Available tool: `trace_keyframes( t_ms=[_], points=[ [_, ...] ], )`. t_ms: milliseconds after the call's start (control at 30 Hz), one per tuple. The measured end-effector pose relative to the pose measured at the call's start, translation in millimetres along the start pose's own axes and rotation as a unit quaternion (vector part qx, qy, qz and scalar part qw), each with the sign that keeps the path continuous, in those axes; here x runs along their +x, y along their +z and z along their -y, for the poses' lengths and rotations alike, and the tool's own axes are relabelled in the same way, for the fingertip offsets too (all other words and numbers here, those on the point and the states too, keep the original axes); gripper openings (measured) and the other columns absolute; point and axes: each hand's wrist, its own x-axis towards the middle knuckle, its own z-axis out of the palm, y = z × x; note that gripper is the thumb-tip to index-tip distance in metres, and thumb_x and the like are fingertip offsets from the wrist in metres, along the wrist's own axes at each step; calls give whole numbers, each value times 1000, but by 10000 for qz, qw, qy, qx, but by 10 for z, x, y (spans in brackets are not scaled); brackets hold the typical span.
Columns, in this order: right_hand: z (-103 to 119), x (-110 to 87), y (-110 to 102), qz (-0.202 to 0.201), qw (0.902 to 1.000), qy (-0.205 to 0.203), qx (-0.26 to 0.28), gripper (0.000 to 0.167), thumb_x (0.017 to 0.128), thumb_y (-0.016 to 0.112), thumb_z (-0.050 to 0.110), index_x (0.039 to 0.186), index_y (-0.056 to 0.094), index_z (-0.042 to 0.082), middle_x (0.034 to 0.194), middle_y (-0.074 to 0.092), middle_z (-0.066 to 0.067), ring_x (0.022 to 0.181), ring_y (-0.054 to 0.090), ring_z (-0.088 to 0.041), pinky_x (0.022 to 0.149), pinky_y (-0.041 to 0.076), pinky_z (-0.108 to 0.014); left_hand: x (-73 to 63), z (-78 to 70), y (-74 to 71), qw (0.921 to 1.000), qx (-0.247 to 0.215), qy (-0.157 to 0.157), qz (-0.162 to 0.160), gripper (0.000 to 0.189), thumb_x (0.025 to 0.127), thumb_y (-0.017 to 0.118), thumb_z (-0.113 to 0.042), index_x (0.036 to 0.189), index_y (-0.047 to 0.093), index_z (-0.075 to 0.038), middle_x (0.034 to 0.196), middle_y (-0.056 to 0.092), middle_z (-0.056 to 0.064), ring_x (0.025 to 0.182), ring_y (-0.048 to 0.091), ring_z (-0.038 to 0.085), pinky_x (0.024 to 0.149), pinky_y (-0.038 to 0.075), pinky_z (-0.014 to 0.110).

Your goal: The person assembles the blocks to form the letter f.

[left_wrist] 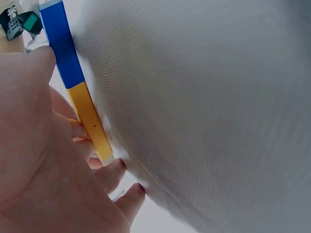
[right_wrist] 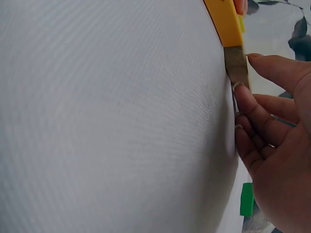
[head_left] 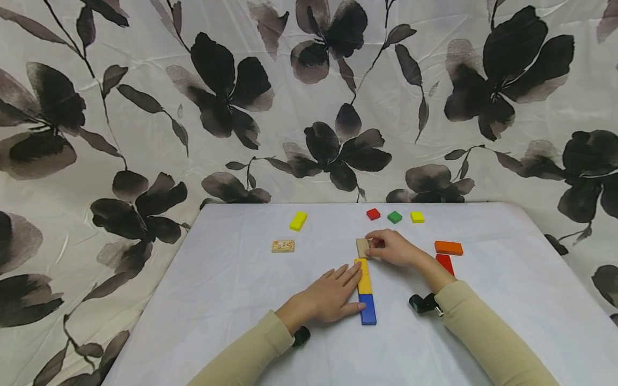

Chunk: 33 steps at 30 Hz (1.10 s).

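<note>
A blue block [head_left: 368, 313], an orange-yellow block [head_left: 366, 286] and a plain wooden block [head_left: 361, 247] lie end to end in a row running away from me on the white table. My left hand [head_left: 329, 296] lies palm down beside the row, its fingers stretched out over the orange-yellow block and its thumb against the blue one. At the far end, my right hand [head_left: 395, 247] pinches the wooden block by its right side. In the right wrist view, thumb and index finger stand at either side of that wooden block [right_wrist: 236, 64], which meets the orange-yellow block [right_wrist: 226, 22].
Left of the row lie a yellow block [head_left: 298, 221] and a wooden tile [head_left: 282, 246] with printed marks. Small red [head_left: 373, 214], green [head_left: 395, 217] and yellow blocks [head_left: 417, 217] sit near the back edge. An orange block [head_left: 448, 247] and a red block [head_left: 445, 262] lie beyond my right forearm.
</note>
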Motion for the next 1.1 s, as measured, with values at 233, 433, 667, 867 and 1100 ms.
trace_keyframes(
  t_ms=[233, 433, 667, 867, 1100],
  points=[
    [12, 26, 22, -24, 9999, -69, 126, 46, 97, 72, 21, 133, 61, -6, 95, 66, -4, 85, 56, -18, 76, 51, -28, 4, 13, 9, 10000, 23, -29, 39, 83, 103, 33, -67, 165, 18, -14, 173, 4, 0, 157, 17, 25, 124, 25, 49],
    [25, 29, 36, -42, 9999, -53, 147, 45, 97, 72, 21, 132, 62, -5, 94, 66, -3, 86, 57, -20, 80, 52, -31, 0, -1, -5, 10000, 53, -32, 59, 84, 103, 33, -68, 165, 17, -14, 173, 4, 0, 157, 16, 25, 124, 24, 49],
    [25, 39, 45, -69, 9998, -120, 143, 44, 97, 72, 20, 132, 63, -5, 93, 65, -4, 85, 55, -19, 76, 51, -29, -11, -19, -35, 10000, 73, -8, 36, 83, 104, 34, -66, 165, 18, -12, 173, 6, 1, 157, 17, 26, 124, 24, 49],
    [5, 51, 70, -108, 9995, -148, 241, 43, 96, 72, 18, 131, 63, -6, 93, 65, -5, 82, 56, -18, 70, 49, -27, -20, -23, -54, 10000, 31, 22, 33, 81, 105, 35, -64, 165, 19, -11, 173, 7, 3, 157, 18, 27, 124, 25, 49],
    [-18, 62, 93, -89, 9994, -163, 292, 43, 96, 71, 18, 131, 63, -5, 94, 65, -5, 81, 56, -18, 69, 50, -27, -28, -27, -51, 10000, 27, 18, 50, 82, 105, 35, -64, 165, 19, -11, 173, 6, 3, 157, 17, 27, 124, 25, 49]
  ],
)
